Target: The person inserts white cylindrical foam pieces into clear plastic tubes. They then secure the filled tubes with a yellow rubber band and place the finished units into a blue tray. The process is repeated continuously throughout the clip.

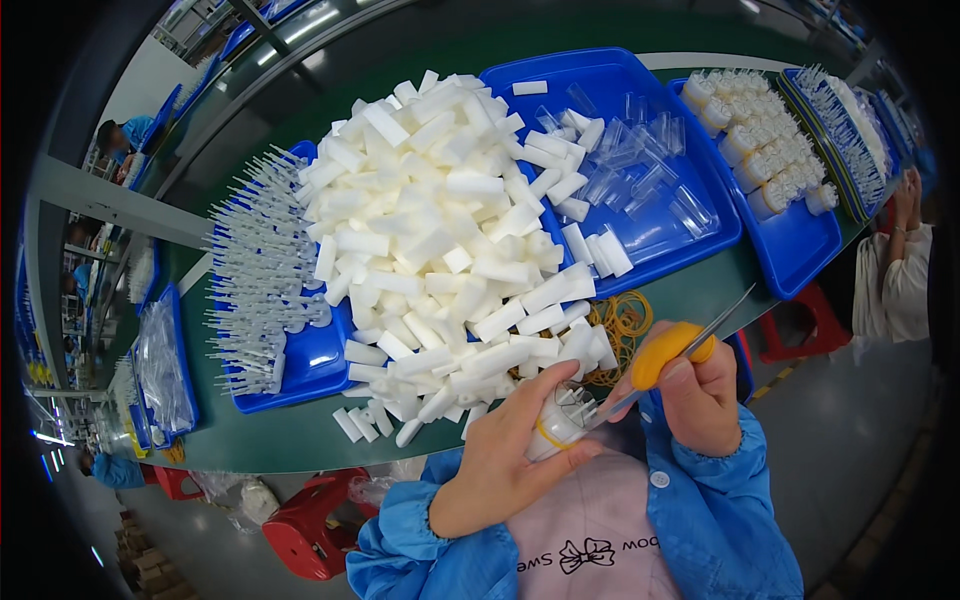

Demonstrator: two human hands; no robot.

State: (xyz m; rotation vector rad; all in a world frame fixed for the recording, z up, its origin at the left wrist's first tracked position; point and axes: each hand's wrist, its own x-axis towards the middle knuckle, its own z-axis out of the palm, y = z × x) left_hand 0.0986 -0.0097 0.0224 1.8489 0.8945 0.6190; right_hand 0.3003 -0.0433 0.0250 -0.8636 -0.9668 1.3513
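Note:
My left hand [513, 458] is closed around a white and clear plastic bundle [556, 428] with a yellow rubber band round it. Several thin clear prongs stick up from its top. In my right hand [700, 395] is a slim metal tool with an orange grip [672, 356], perhaps tweezers. One end of the tool reaches down to the bundle's top edge, while the other tapers to a point up and to the right. Whether the lower end touches the prongs I cannot tell. Just beyond both hands lies a big heap of white foam pieces [430, 220].
Yellow rubber bands [628, 318] lie beside the heap. Behind them, a blue tray [640, 255] holds clear tubes and foam pieces. Another blue tray [800, 250] bears banded bundles [770, 150]. At left, white spiky parts [262, 270] fill a tray. Red stools [310, 525] stand below; a person [895, 270] sits right.

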